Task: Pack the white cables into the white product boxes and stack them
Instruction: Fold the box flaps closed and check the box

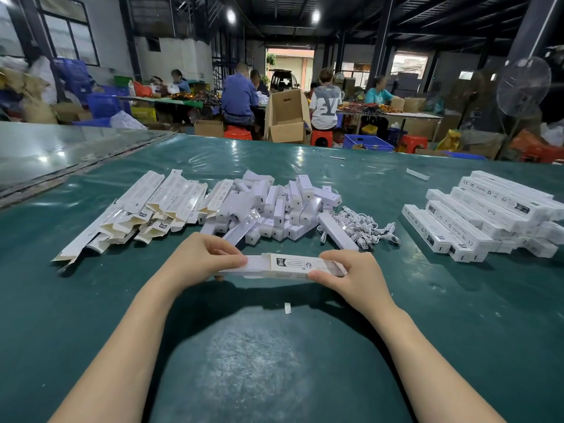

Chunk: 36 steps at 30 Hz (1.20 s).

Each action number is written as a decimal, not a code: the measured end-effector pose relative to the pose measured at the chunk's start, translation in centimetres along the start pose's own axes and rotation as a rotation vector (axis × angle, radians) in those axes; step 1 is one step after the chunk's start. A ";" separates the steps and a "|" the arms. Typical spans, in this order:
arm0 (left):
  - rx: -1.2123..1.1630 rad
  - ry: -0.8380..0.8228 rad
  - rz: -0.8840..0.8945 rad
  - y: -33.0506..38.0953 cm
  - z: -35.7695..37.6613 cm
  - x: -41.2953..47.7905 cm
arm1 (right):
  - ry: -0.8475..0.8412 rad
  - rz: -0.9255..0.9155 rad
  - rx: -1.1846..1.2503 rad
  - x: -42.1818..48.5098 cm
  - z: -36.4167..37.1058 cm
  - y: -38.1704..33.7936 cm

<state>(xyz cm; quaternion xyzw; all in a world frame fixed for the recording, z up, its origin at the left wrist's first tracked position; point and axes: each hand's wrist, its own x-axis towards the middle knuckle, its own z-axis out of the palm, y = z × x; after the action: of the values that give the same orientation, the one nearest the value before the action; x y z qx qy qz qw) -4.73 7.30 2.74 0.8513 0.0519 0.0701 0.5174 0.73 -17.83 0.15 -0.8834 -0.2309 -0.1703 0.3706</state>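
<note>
Long white product box point(300, 266) held in both hands just above the desk point(274, 361), its inner tray point(241, 268) only part way in

The fingers point(232, 258) of the left hand point(204, 259) pinched the tray where it stuck out of the box's open end; the right hand point(351, 271) pinched the box's other end, thumb on the near side; whether a cable lay inside could not be told; a skewed push from the left would likely have jammed the tray on the flap or buckled the thin card; too hard a squeeze from the right could have flattened the box and blocked the tray; just beyond the right fingers lay the loose white cables point(363, 227), and well to their right the stack of packed boxes point(488, 215); beyond the left fingers lay small white boxes point(274, 206) and flat cartons point(158, 206).
</note>
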 end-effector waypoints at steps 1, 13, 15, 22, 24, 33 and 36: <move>0.023 -0.008 0.009 0.0 0.2 0.0 | 0.000 -0.003 -0.013 0.0 0.0 0.0; -0.395 0.510 0.106 2.1 4.3 0.3 | 0.106 -0.013 -0.089 0.2 1.1 -1.0; -0.266 0.430 0.157 2.4 5.6 -0.2 | 0.158 0.009 -0.051 0.2 1.2 -1.2; -0.507 0.263 0.094 4.3 7.7 -0.9 | 0.291 0.112 0.201 0.6 1.8 -2.8; -0.584 0.214 0.061 4.8 7.9 -1.0 | 0.323 0.052 0.302 0.6 1.8 -3.9; -0.441 0.453 0.190 5.0 5.9 -1.1 | 0.117 -0.041 0.256 0.7 0.7 -3.1; 0.072 0.425 0.340 4.4 3.7 -1.2 | 0.194 0.196 -0.044 1.1 -1.0 1.8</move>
<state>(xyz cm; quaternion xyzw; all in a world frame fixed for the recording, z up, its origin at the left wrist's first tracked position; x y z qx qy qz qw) -5.22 1.87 4.87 0.8318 0.0182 0.3308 0.4454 2.48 -19.36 0.31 -0.8890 -0.1027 -0.2226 0.3867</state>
